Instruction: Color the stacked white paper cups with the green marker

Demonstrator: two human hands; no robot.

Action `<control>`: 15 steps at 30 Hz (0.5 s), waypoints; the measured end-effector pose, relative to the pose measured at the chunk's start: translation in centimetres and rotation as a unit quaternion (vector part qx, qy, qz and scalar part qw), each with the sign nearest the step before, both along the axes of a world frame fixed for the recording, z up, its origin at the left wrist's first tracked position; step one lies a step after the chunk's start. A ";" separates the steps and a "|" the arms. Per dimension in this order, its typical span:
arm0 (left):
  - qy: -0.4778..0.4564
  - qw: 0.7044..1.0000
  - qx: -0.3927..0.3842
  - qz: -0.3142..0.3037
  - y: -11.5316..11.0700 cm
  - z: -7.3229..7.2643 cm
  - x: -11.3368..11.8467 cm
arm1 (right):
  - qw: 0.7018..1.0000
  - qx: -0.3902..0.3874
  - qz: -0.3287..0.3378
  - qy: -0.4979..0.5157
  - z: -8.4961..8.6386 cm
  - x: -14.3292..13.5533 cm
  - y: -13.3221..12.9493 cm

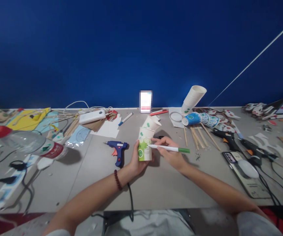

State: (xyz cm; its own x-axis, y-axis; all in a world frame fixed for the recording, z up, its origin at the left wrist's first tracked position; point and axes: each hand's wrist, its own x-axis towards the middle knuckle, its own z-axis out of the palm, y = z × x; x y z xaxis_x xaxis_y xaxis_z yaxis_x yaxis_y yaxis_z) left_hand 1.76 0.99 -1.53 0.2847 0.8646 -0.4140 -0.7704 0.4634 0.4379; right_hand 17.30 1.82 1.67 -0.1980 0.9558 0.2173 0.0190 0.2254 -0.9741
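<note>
Near the middle of the table, my left hand (137, 160) is wrapped round the lowest of some joined paper cups (145, 149), which is green and white. Two paler cups with green spots rise from it, the top one tilted to the right. My right hand (170, 151) grips a white marker (169, 148) with a green end, its tip at the side of the green and white cup. A blue glue gun (118, 151) lies left of my left hand.
A tall cup stack (193, 98) and blue patterned cups (193, 118) are at the back right, near wooden sticks (197, 137). A phone (248, 177) lies at the right. On the left are a plastic bottle (28, 142) and a power strip (20, 183). A lit screen (145, 101) stands at the back.
</note>
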 end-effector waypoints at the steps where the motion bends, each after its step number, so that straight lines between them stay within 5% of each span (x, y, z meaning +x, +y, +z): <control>1: 0.001 1.000 0.002 -0.002 0.0 0.0 0.0 | 1.000 0.001 -0.002 -0.003 0.2 0.0 0.0; 7: 0.008 1.000 0.009 -0.003 0.1 0.0 0.1 | 1.000 -0.001 -0.002 -0.017 0.8 -0.1 -0.2; 15: 0.017 1.000 0.016 -0.003 0.1 -0.2 0.1 | 1.000 -0.005 -0.015 0.003 -0.5 0.1 0.1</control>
State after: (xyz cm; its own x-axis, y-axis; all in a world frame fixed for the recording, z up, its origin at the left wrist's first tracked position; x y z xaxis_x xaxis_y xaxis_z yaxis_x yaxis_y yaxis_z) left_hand 1.81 1.10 -1.75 0.2770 0.8756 -0.3956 -0.7520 0.4539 0.4779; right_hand 17.39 1.94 1.14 -0.1682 0.9632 0.2098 0.0195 0.2160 -0.9762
